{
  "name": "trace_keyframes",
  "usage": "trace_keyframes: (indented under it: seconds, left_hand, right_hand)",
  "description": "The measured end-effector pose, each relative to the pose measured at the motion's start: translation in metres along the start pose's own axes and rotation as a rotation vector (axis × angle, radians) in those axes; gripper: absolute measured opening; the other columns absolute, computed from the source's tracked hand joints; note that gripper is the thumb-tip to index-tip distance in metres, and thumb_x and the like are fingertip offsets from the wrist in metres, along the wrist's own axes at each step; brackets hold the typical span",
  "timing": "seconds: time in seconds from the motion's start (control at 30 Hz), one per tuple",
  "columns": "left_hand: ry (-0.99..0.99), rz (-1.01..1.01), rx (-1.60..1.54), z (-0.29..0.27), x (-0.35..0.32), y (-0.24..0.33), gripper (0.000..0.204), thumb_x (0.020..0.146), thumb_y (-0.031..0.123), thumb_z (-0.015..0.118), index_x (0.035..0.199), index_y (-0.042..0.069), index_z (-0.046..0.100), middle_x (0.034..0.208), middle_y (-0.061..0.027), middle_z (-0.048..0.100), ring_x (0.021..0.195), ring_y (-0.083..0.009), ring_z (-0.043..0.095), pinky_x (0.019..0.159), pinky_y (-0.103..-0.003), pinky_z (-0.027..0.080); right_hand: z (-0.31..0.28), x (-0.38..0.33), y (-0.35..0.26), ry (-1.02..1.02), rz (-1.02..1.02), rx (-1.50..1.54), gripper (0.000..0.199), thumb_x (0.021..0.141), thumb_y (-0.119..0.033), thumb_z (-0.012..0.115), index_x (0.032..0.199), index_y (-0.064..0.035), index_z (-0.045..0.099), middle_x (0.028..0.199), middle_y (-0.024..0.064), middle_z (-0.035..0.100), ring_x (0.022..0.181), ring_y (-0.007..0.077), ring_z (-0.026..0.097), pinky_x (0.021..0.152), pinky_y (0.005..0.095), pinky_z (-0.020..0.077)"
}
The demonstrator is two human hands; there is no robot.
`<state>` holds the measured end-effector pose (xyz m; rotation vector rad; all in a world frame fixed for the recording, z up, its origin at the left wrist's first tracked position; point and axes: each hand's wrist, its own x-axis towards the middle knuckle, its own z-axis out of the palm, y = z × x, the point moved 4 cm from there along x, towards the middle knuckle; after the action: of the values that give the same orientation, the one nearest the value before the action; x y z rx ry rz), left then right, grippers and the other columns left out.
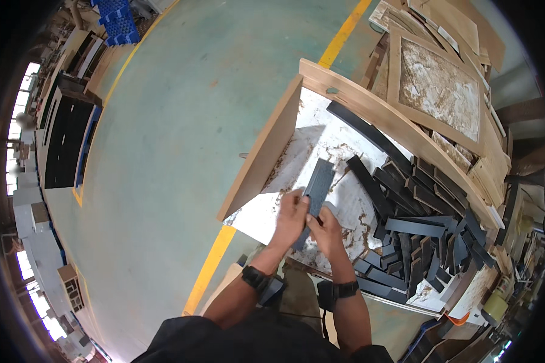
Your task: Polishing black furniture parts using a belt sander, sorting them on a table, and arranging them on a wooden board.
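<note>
Both hands are closed around one dark grey flat strip (321, 177), which slants over a white, stained tabletop (272, 209). My left hand (291, 216) grips its left edge near the middle. Lower down, my right hand (326, 231) holds the right edge, thumb close to the left fingers. The strip's near end shows below the hands. To the right lies a jumbled pile of dark strips and short blocks (415, 227), some with brown cut edges. A longer dark strip (363, 130) lies along the back board.
Wooden boards (266, 148) wall the tabletop's left and far sides (399, 130). Behind stand stacked panels, one framed and worn (439, 88). Green floor with yellow lines (209, 269) stretches left, toward a stack of black panels (68, 142) and a blue pallet (116, 21).
</note>
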<state>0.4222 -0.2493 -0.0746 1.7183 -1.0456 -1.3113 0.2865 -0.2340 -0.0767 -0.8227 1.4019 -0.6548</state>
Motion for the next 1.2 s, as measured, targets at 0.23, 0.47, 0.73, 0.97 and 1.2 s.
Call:
trace_keyframes:
  seconds: [0.23,0.47,0.73,0.97,1.2]
  left_hand:
    - [0.146,-0.261,-0.04,-0.085,-0.029,-0.039,0.036,0.098,0.018,0.063,0.128,-0.001,0.056,0.111,-0.0128,0.065,0.097,-0.0191,0.065,0.076,-0.032,0.055]
    - [0.054,-0.284,-0.148,-0.07,0.007,-0.058,0.027,0.094,0.018,0.069,0.087,-0.004,0.055,0.067,-0.009,0.063,0.055,-0.0131,0.059,0.049,-0.028,0.048]
    - [0.051,-0.359,-0.158,-0.069,0.023,-0.047,0.033,0.097,0.019,0.069,0.073,0.002,0.053,0.06,-0.0066,0.059,0.046,-0.0115,0.053,0.039,-0.026,0.039]
    - [-0.054,-0.434,-0.214,-0.073,0.024,-0.052,0.028,0.096,0.025,0.072,0.08,0.005,0.061,0.068,-0.0091,0.067,0.052,-0.014,0.061,0.045,-0.026,0.045]
    - [-0.139,-0.41,-0.227,-0.078,0.018,-0.053,0.007,0.092,0.005,0.066,0.094,0.0,0.062,0.076,-0.0099,0.069,0.065,-0.0128,0.064,0.057,-0.026,0.049]
  right_hand:
    - [0.055,0.09,-0.023,-0.021,-0.045,-0.308,0.034,0.098,-0.029,0.064,0.091,0.0038,0.061,0.069,0.0156,0.065,0.057,0.0231,0.066,0.052,0.0344,0.0516]
    - [0.057,0.101,-0.062,0.184,-0.21,-0.96,0.047,0.099,-0.042,0.055,0.09,0.001,0.07,0.088,0.0248,0.071,0.082,0.0424,0.07,0.075,0.0512,0.0544]
    - [-0.097,0.058,-0.05,0.703,-0.312,-1.424,0.027,0.086,-0.016,0.062,0.109,-0.0048,0.054,0.103,0.0107,0.055,0.087,0.0264,0.065,0.069,0.0375,0.0565]
    - [-0.096,0.07,-0.062,0.413,-0.247,-1.337,0.047,0.076,-0.023,0.078,0.112,-0.0024,0.056,0.1,0.0158,0.06,0.084,0.0331,0.068,0.07,0.0465,0.0568]
    - [0.027,0.093,-0.079,0.394,-0.13,-0.43,0.056,0.079,-0.044,0.081,0.095,0.0042,0.057,0.086,0.0296,0.064,0.082,0.0496,0.064,0.072,0.053,0.0518]
